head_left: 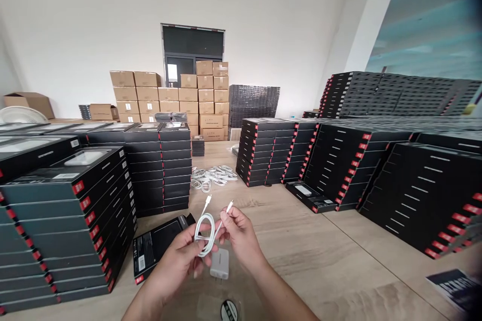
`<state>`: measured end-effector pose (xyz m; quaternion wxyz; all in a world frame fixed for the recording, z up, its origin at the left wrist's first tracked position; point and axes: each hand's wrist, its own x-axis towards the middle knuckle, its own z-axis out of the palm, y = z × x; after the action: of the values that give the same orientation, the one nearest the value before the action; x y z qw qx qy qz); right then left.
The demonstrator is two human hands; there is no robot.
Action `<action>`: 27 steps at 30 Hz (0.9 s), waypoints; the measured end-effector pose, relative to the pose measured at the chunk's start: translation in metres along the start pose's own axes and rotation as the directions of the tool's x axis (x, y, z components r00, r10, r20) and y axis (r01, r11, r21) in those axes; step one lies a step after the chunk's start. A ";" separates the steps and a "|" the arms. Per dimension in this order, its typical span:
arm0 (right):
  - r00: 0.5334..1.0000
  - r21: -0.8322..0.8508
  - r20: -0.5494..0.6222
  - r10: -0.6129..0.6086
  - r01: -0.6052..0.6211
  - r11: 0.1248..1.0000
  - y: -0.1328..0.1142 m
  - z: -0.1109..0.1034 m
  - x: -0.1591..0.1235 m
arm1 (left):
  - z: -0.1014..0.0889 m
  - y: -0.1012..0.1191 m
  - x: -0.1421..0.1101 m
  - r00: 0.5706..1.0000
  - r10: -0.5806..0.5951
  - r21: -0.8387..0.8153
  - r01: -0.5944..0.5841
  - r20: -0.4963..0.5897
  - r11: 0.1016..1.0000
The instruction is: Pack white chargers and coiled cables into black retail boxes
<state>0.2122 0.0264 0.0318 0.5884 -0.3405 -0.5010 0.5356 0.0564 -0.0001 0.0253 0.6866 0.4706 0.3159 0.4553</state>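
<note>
A coiled white charging cable is held up between both hands over the table. My left hand pinches the bottom of the coil, while my right hand grips one connector end between thumb and finger. The other connector sticks up free above the coil. Just below the hands lies a white power adapter with its prongs toward me. Left of my left hand rests a flat black box, partly hidden by that hand. Close to my body is a round black-and-white label on something clear.
Tall stacks of black boxes stand at the left and right. A pile of white cables lies ahead, and a single black box sits by the right stacks. Brown cartons are piled at the back. A dark printed card lies front right.
</note>
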 end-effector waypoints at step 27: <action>0.837 -0.836 0.364 -0.409 0.487 0.254 -0.020 0.011 -0.021 | 0.011 -0.014 0.000 0.982 0.050 0.052 -0.041 -0.180 0.998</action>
<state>0.2091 0.0005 0.0490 0.4145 -0.4264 -0.8040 -0.0018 0.0707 -0.0057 0.0163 0.6329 0.4506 0.3774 0.5040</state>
